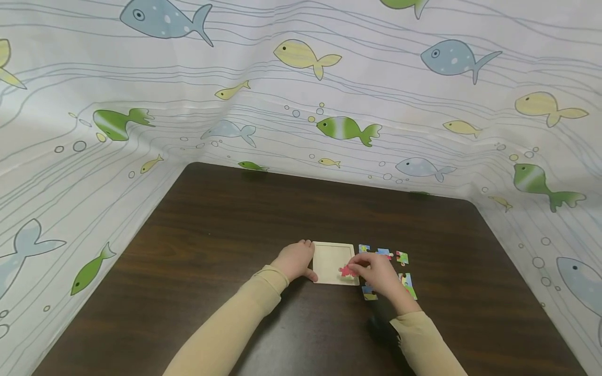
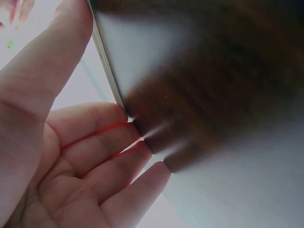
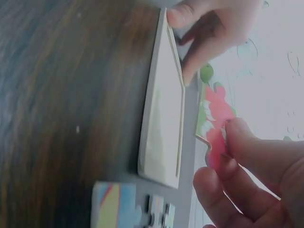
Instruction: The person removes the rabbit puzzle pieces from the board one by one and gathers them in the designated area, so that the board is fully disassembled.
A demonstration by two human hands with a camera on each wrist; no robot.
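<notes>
A square wooden puzzle tray (image 1: 329, 258) with a raised rim lies on the table, its inside bare. My left hand (image 1: 295, 260) rests along the tray's left edge, thumb by the near corner and fairly straight fingers by the far one. Over the tray's near right part, my right hand (image 1: 382, 272) pinches a red jigsaw piece (image 3: 216, 118) between thumb and fingertips. Seen from the right wrist, that piece is raised above the tray, with white and green patches on its printed face. The left wrist view shows the left fingertips (image 2: 121, 113) against the tray's edge.
Several loose jigsaw pieces lie right of the tray, among them a blue-and-yellow piece (image 3: 114, 204) and a green-and-red piece (image 1: 402, 257). The right hand partly covers this group. A fish-patterned curtain (image 1: 291, 104) encloses the dark wooden table (image 1: 226, 219) at the back and sides.
</notes>
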